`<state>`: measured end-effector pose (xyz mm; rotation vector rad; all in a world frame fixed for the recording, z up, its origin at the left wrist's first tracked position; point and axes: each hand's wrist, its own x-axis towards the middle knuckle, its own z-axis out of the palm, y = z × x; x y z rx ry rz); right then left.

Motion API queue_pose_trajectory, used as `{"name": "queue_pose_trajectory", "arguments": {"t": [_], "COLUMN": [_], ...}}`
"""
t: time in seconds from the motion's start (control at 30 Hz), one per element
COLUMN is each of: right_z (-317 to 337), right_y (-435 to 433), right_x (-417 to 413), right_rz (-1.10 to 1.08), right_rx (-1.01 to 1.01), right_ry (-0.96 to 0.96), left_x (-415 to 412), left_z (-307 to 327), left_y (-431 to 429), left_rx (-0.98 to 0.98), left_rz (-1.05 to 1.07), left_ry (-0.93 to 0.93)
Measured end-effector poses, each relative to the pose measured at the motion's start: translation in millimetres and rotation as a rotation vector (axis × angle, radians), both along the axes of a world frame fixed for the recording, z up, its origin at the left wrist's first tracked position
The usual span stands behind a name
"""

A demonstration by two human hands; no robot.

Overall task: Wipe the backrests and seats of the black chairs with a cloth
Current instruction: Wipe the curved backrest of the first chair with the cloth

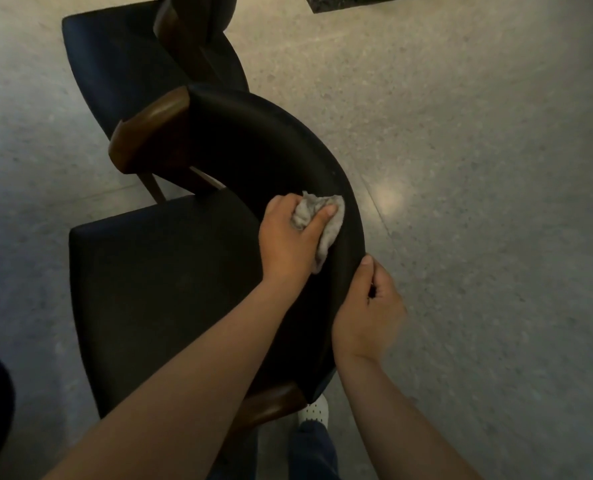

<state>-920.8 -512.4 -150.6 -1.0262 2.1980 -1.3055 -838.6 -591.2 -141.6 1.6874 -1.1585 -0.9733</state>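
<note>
The person's left hand (288,233) presses a crumpled grey cloth (331,235) against the inner face of the near chair's curved black backrest (270,140), its fingers bunched around the fabric. Just to the right and nearer, the right hand (367,317) grips the backrest's top edge, thumb laid on the rim. The black seat (166,271) lies to the left. A second black chair (115,64) stands beyond on the speckled floor (461,168).

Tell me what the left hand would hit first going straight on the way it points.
The backrest. The left hand holds the cloth against its inner face, so it would likely just press into it.
</note>
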Motion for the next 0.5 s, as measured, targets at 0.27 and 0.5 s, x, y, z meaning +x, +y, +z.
{"name": "queue_pose_trajectory", "arguments": {"t": [0.27,0.5], "right_z": [4.1,3.8], "right_y": [0.9,-0.1], "right_x": [0.4,0.2], "right_rz": [0.021,0.028], "right_rx": [-0.01,-0.028], "right_ry": [-0.057,-0.057], "left_x": [18.1,21.9], "left_z": [-39.4,-30.1], "left_y": [8.3,16.1], "left_rx": [0.155,0.036], "left_rz": [0.127,-0.016], "left_ry": [0.092,0.066]}}
